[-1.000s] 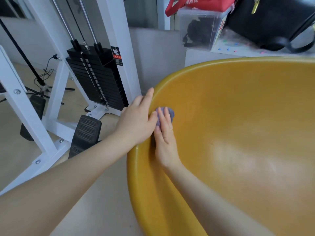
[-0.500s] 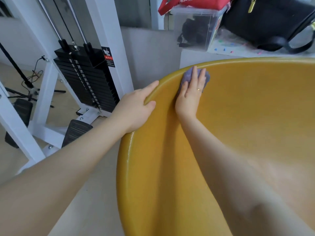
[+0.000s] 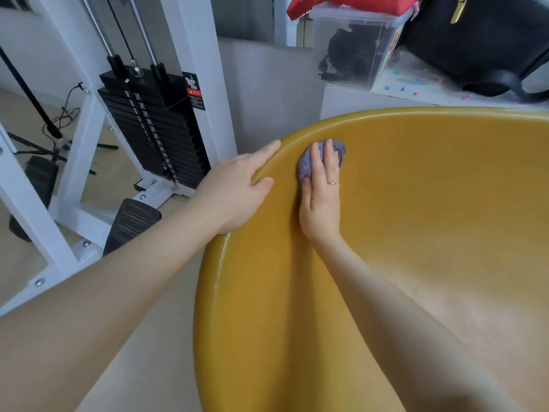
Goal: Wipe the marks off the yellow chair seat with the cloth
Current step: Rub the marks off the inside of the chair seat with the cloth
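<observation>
Wiping the inner wall of the chair seat, just under its left rim.

My right hand (image 3: 322, 200) lies flat, fingers straight, pressing the small bunched purple-grey cloth (image 3: 306, 166) against the inside of the glossy yellow moulded-plastic bowl-shaped chair seat (image 3: 430, 203), near the top of the curve. My left hand (image 3: 237, 191) steadies the seat, thumb hooked over the rounded rim and fingers laid along its outer edge, close beside the right hand but not touching it. I can make out no clear marks on the yellow surface in view, so I judge the wiping is under way here, with the wide floor of the seat and the far wall possibly left to go over.
</observation>
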`<state>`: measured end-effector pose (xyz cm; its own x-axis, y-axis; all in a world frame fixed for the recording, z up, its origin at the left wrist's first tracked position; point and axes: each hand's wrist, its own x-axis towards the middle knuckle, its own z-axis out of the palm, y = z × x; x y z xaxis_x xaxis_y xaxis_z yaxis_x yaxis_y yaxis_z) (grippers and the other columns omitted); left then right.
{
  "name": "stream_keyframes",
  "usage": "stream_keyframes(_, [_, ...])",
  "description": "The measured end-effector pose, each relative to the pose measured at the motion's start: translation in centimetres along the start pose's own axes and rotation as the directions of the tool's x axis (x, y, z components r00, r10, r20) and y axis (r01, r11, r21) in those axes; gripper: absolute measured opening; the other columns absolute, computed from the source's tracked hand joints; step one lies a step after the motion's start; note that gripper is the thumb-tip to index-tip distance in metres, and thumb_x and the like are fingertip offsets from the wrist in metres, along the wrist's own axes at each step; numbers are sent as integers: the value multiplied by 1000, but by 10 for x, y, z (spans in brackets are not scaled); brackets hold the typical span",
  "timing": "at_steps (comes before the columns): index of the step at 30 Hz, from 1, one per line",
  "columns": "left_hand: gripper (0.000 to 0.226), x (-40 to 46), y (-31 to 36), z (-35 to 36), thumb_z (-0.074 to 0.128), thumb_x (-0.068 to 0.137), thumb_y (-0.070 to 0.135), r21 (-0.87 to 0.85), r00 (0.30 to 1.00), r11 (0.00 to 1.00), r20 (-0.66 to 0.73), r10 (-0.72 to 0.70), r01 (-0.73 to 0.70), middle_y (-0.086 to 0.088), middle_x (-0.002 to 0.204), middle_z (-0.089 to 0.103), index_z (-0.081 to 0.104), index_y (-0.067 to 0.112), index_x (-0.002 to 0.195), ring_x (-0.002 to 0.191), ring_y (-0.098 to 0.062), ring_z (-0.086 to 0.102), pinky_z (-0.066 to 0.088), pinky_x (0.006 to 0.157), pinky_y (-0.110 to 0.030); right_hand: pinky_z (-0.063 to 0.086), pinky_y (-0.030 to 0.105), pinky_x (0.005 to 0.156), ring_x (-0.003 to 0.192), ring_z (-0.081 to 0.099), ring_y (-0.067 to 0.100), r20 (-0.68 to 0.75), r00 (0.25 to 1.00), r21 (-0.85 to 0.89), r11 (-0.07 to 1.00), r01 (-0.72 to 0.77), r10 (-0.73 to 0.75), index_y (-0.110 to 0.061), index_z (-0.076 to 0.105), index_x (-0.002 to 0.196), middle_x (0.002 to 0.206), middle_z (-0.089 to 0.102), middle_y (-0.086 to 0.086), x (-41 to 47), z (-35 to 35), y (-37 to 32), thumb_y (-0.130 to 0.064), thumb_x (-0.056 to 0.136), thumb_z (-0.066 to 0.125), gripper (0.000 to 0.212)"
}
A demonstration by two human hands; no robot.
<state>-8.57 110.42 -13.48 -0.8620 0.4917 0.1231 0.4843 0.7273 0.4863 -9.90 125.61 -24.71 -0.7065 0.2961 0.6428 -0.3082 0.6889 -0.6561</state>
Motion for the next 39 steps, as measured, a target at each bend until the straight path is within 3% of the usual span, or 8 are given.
stream_keyframes(7, [56,0,3,1,42,97,27,-16,1000,1000,17,-15,15,6,143,43,17,45,144,121,-19,47,38,96,-28,11,39,112,137,16,44,-225,969,-280,946,-163,100,-4,27,141,149,18,27,52,-46,63,-20,94,30,49])
stream_keyframes(11, [56,-1,1,1,44,97,25,-22,1000,1000,3,-21,21,7,145,41,19,44,143,126,-19,45,35,100,-28,2,29,112,138,11,44,-295,924,-130,948,-289,241,-1,26,140,149,14,27,53,-31,43,-14,93,33,50])
stream_keyframes(14, [57,-1,2,1,44,96,24,12,1000,1000,-8,-17,17,4,145,42,20,43,144,126,-21,45,36,99,-28,-8,12,108,139,9,40,-167,967,22,981,-192,193,-2,27,140,150,13,24,24,-4,3,-11,91,34,50])
stream_keyframes(19, [58,0,4,2,46,95,22,82,999,997,-32,6,-3,0,146,41,21,37,146,129,-23,42,35,102,-29,3,21,115,140,14,24,83,990,171,980,102,-117,-10,30,138,147,16,6,-46,9,-26,-14,94,34,45])
stream_keyframes(25, [58,-2,5,4,40,97,26,184,999,983,-41,7,1,4,145,39,13,37,147,125,-21,43,38,99,-33,4,17,113,137,19,31,-19,1000,-65,998,23,-24,-9,38,137,148,23,22,4,-7,25,-2,92,40,46])
stream_keyframes(31, [58,2,6,5,40,97,27,219,999,976,-45,14,-4,4,143,41,13,38,147,124,-21,44,40,98,-33,18,39,111,136,20,44,-125,991,-287,954,-82,47,-13,37,138,148,23,24,38,-48,75,-2,92,36,47])
stream_keyframes(36, [60,1,5,4,41,95,27,306,999,952,-52,-4,20,-1,144,41,14,35,147,124,-25,44,42,98,-39,-4,9,107,140,10,37,11,983,14,983,-183,183,-11,36,138,151,14,17,-19,-3,25,-10,91,34,47])
stream_keyframes(39, [60,-2,9,5,44,92,25,330,996,944,-91,11,20,-4,141,46,20,33,147,122,-28,47,46,94,-41,-3,8,109,141,9,21,182,980,172,979,-112,80,-18,34,138,148,11,-1,-92,6,-11,-20,93,34,45])
